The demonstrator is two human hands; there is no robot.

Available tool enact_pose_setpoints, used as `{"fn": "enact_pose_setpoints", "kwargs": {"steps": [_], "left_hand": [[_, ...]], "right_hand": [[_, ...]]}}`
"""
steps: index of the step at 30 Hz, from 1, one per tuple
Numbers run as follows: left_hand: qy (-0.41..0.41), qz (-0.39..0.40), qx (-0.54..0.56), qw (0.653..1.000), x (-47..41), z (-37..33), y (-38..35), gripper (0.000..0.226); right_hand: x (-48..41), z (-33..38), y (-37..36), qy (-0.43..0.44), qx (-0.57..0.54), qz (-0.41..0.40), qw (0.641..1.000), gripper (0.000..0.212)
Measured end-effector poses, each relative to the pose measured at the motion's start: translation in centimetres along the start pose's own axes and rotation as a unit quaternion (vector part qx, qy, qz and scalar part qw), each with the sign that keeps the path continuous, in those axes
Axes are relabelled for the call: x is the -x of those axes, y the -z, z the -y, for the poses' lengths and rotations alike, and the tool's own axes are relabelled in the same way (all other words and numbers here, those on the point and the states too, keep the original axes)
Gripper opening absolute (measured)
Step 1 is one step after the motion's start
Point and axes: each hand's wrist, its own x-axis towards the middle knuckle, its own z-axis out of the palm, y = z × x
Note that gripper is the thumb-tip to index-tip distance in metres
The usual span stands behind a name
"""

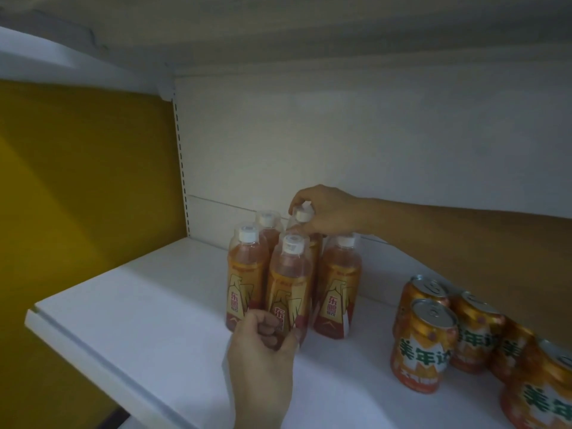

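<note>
Two bottles in hand at once on the white shelf. The left grip is wrapped round the foot of the front bottle, fingers and thumb curled onto the label. The right grip reaches over the cluster and pinches the white cap of the back bottle, which stands close to the back wall. Both bottles look upright and are packed in tight with three other bottles, shoulders touching or nearly so. The job, I'd say, is squaring this cluster into neat rows, and the way to do it well is to slide, not lift. A low hold like the left one steers the base nicely, but the cap hold on the right is high up, so a sideways shove there could tip the back bottle into its neighbours. Better to push gently and straight, base flat on the shelf, one bottle at a time. Labels face forward on the front ones, and that's worth matching. The cans stand well apart to the right, so there's room to spread that way.
</note>
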Motion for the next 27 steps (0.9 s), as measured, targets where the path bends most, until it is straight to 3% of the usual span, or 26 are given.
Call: {"fn": "enact_pose_setpoints", "kwargs": {"steps": [9,15,19,21,24,27], "left_hand": [[-0.012,-0.005,-0.01,1.0,0.0,0.7,-0.2,0.036],[-0.001,0.004,-0.01,1.0,-0.1,0.8,-0.2,0.034],[0.004,0.021,-0.001,1.0,0.1,0.0,0.2,0.031],[0.01,0.025,0.015,1.0,0.0,-0.4,0.7,0.029],[0.019,-0.001,0.036,0.999,-0.7,-0.7,2.1,0.018],[0.014,-0.038,0.03,0.999,-1.5,-0.5,3.4,0.013]], "right_hand": [[-0.5,-0.9,-0.7,-0.015,-0.002,0.057,0.998,0.016],[-0.5,-1.1,-0.7,-0.01,0.012,0.06,0.998,0.021],[0.1,-0.3,0.4,-0.04,-0.044,0.101,0.993,0.035],[0.5,0.6,1.2,-0.021,0.003,0.063,0.998,0.034],[1.0,3.2,1.4,0.064,0.059,-0.069,0.994,0.031],[1.8,6.8,0.2,0.13,0.09,-0.056,0.986,0.033]]}}
